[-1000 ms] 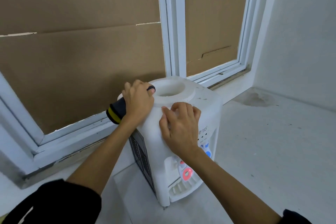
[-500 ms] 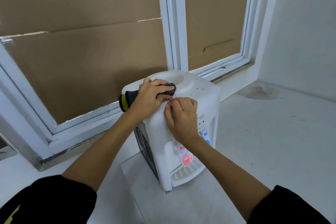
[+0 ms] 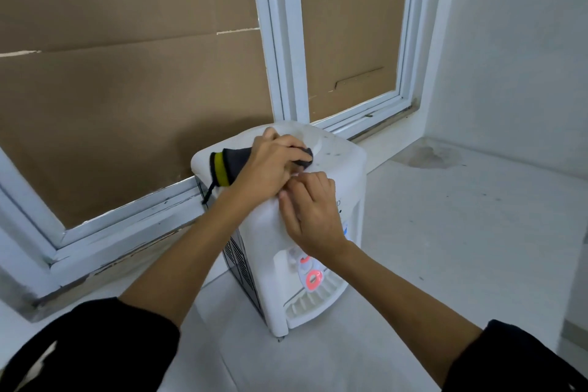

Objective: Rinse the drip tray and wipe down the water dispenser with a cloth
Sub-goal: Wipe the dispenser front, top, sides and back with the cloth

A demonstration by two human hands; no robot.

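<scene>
A small white water dispenser [image 3: 346, 169] stands on the white counter, its front taps and slotted drip tray [image 3: 313, 301] facing lower right. My left hand [image 3: 270, 165] presses a dark grey cloth with a yellow band [image 3: 227, 165] onto the dispenser's top, beside the round bottle opening. My right hand [image 3: 313, 215] lies flat on the upper front corner of the dispenser, fingers spread, holding nothing. The red tap levers [image 3: 313, 278] show just below my right wrist.
The dispenser stands close to a white window frame [image 3: 286, 41] backed with brown cardboard. A dark stain [image 3: 432, 156] marks the counter in the far right corner by the white wall. The white counter [image 3: 461, 248] stretches to the right of the dispenser.
My left hand has slid the cloth rightward across the dispenser's top toward the bottle opening. My right hand stays braced on the front corner. The camera view has shifted slightly.
</scene>
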